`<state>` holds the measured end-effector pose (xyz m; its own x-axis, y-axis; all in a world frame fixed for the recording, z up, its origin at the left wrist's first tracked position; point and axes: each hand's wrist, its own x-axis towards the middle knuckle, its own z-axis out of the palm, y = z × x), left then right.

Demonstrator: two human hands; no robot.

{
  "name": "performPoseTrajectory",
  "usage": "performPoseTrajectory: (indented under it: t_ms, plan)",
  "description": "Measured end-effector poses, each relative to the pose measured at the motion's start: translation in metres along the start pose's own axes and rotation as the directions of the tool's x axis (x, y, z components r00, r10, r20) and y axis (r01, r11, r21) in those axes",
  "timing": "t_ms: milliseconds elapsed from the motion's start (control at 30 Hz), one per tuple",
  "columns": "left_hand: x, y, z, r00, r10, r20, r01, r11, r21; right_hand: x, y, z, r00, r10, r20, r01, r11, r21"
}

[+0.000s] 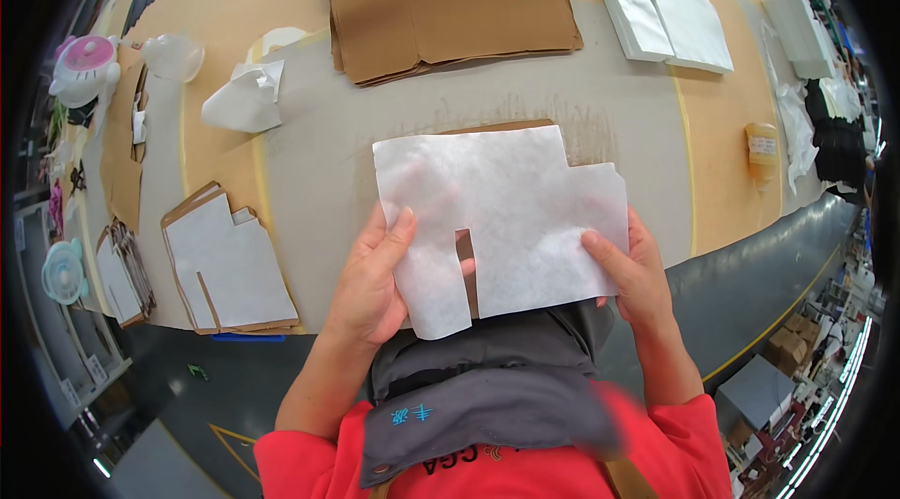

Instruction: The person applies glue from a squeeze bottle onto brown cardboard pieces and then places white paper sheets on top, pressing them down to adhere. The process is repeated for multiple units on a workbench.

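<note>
We held a thin white notched sheet [530,208] by its two sides, our left hand [370,281] and our right hand [639,266] pinching it firmly, over the near edge of the grey-covered table [319,133]; a flat brown piece [506,127] showed behind it

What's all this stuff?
White sheet: one, white, centre
Brown piece: one visible, brown, behind white sheet
Brown stack: one, brown, top middle
White stack: one, white, top right
White-topped piles: two, white-brown, lower left
Crumpled piece: one, white, left
Bottle: one, amber, right
Round object: one, teal, far left
Rounded thing: one, pink-white, upper left
Translucent thing: one, whitish, upper left
Table: one, grey-tan, underneath
Clutter: uncountable, mixed, right rim
Apron: one, grey, bottom
Shirt: one, red, bottom
Hands: two, bare, gripping white sheet
</note>
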<state>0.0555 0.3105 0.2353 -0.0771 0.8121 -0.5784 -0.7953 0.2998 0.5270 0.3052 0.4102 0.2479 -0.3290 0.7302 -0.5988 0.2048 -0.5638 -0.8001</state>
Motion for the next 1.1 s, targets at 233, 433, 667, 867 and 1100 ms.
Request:
performPoseTrajectory:
  t_ms: [233,433,667,867,1100]
  plan:
    - [0.007,0.002,-0.001,1.0,-0.026,-0.013,0.026,1.0,0.003,0.006,0.002,-0.003,1.0,0.01,0.016,-0.011,1.0,0.02]
    - [0.009,0.001,-0.003,0.999,-0.027,-0.025,0.027,1.0,-0.01,0.007,0.002,-0.002,1.0,0.007,0.012,-0.008,1.0,0.021]
    - [0.01,0.002,-0.004,0.999,-0.046,-0.014,0.046,0.999,-0.002,0.008,0.004,-0.002,1.0,0.007,0.018,-0.008,1.0,0.016]
    - [0.012,0.001,-0.007,0.999,-0.047,-0.016,0.047,0.999,-0.016,0.009,0.005,-0.001,1.0,0.007,0.009,-0.008,1.0,0.02]
    - [0.013,0.0,-0.007,0.998,-0.05,-0.027,0.05,0.998,-0.025,0.009,0.007,-0.003,1.0,0.01,0.003,-0.01,1.0,0.015]
